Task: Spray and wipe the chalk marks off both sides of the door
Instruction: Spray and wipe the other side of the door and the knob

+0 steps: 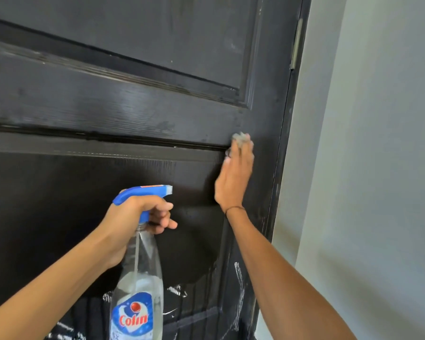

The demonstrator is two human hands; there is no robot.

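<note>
Dark door (123, 99) looking wiped up top; chalk marks (239, 283) remaining low; right hand (234, 177) pressing cloth (239, 138) flat-fingered; left hand (135, 217) gripping spray bottle (139, 285); other side unseen

Soft, even daylight leaves a pale sheen on the dark wooden panelled door (133, 104). Wide-angle distortion bends its edges, and the picture is slightly soft throughout.

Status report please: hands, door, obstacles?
Left hand grips clear blue-triggered spray bottle. Right hand presses grey cloth on dark wooden door. White chalk marks remain below.
</note>
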